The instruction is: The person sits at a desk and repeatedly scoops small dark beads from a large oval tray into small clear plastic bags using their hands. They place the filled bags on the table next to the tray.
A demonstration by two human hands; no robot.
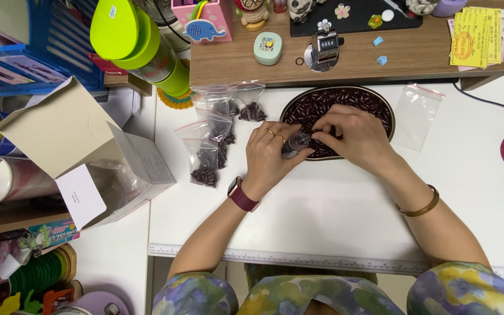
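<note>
Several filled bags [205, 160] beside bean tray [392, 111].

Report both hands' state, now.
Left hand: closed on a small clear bag.
Right hand: fingers pinching the same bag, above the oval tray.

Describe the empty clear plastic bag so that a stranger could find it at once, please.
Start at the dark oval tray of dark red capsules on the white table. Just right of its rim lies the flat clear zip bag, alone. Unlike the bags left of the tray, it holds no capsules.
</note>
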